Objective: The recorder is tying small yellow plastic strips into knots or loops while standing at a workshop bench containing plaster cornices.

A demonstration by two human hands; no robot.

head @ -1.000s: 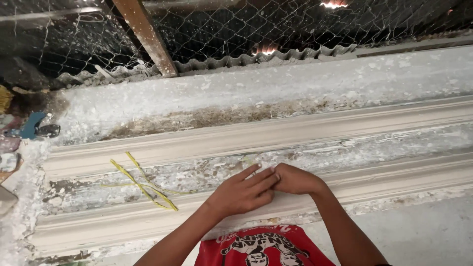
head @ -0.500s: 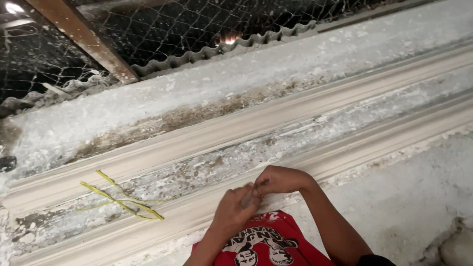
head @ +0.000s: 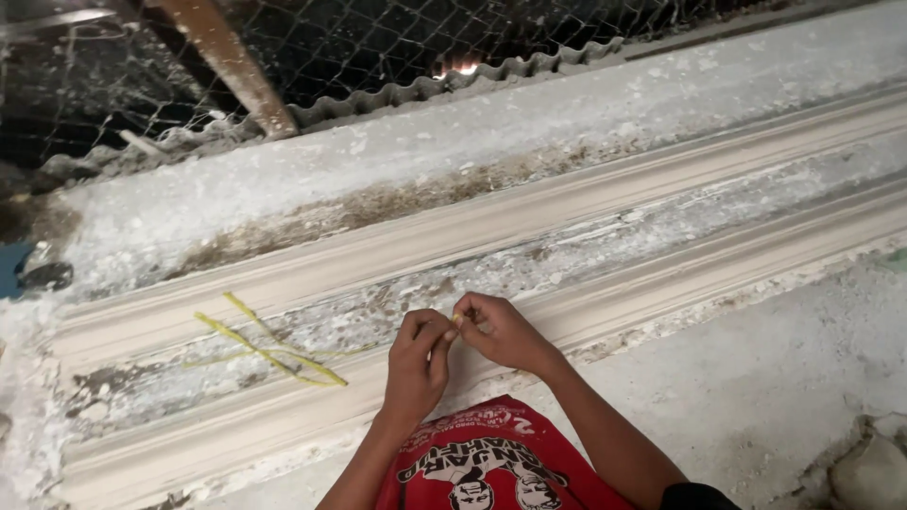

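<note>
My left hand (head: 418, 364) and my right hand (head: 501, 331) meet at the fingertips over a long white plaster moulding (head: 605, 283) that runs across the view. Between the fingertips they pinch the end of a thin yellow strand (head: 456, 320). More yellow strands (head: 265, 348) lie loose on the moulding to the left of my left hand, linked to it by a fine thread. A red printed garment (head: 491, 467) shows below my arms.
A second white moulding strip (head: 529, 203) lies parallel behind the first, on a plaster-crusted slab (head: 567, 113). Beyond it stand corrugated sheeting (head: 491, 76), wire mesh (head: 378, 38) and a slanted wooden post (head: 231, 66). A stone (head: 869, 467) sits at the bottom right.
My hands have drawn together and lifted off the moulding, fingertips now pinching a yellow strand. The camera view has shifted and tilted.
</note>
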